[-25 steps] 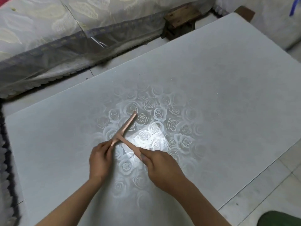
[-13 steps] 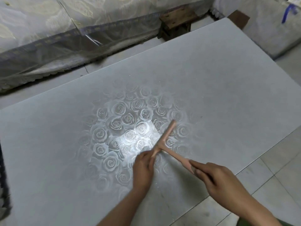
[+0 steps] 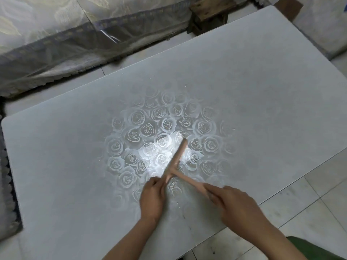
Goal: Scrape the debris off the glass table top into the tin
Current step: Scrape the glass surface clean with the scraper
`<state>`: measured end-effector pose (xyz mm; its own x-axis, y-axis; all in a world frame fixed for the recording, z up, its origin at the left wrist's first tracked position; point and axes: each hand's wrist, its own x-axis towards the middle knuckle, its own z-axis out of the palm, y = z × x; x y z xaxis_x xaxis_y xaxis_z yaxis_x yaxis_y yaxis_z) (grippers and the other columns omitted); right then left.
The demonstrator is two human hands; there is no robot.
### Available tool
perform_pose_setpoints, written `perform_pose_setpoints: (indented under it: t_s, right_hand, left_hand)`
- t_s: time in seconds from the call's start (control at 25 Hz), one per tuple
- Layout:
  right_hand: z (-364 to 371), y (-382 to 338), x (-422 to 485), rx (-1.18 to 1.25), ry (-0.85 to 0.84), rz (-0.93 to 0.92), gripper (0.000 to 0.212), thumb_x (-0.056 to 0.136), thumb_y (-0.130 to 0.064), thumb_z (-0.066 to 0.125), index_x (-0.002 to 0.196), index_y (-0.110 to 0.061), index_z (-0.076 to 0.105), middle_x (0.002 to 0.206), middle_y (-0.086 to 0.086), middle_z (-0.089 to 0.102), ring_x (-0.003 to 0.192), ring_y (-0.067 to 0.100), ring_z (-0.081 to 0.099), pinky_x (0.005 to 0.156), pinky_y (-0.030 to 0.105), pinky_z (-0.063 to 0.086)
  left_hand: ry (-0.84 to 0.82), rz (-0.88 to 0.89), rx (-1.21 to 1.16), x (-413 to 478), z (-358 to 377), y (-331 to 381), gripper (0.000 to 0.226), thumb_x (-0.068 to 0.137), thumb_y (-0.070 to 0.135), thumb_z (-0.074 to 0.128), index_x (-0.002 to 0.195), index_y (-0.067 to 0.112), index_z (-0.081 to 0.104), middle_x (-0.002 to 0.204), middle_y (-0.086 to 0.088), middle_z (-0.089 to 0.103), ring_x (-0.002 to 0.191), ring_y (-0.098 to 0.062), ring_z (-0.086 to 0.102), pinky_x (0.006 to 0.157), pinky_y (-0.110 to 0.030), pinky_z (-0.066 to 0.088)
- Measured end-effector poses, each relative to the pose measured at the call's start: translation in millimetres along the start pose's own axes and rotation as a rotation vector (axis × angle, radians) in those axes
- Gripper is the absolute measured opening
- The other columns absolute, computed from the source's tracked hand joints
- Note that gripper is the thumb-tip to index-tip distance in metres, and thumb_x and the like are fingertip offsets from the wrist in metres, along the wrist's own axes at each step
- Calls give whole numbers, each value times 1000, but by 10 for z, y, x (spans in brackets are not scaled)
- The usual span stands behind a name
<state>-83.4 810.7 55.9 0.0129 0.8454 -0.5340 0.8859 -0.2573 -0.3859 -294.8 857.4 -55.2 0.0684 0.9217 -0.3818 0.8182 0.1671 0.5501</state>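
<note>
Pale floor tiles (image 3: pixel 309 212) with thin grout lines fill 4 o'clock. Sheer floral fabric (image 3: pixel 56 34) with a dark band drapes furniture at 10 o'clock. A dark wooden block (image 3: pixel 206 10) sits at 1 o'clock.

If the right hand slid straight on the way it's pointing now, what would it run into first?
Likely the scraper's crossbar: the right hand points up-left along the handle it grips, which joins the crossbar just above the left hand. Beyond lies glass table top.

Scraper (image 3: pixel 178 156), left hand (image 3: pixel 152 199) and right hand (image 3: pixel 236 205) swept from mid-glass toward glass table top's (image 3: pixel 262 91) near edge; now seemingly slightly back from it.
</note>
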Motion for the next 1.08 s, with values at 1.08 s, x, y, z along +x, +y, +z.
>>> perform_pose_setpoints:
  t_s: [1.08]
  right_hand:
    - [-389,-1145,551,61,56,-51,43,90,-49,50,132,-48,42,107,-11,66,101,16,60,83,32,47]
  left_hand:
    - [44,203,19,1008,-1349,-492,39,96,27,54,130,10,58,120,-10,59,112,-28,54,93,-34,41]
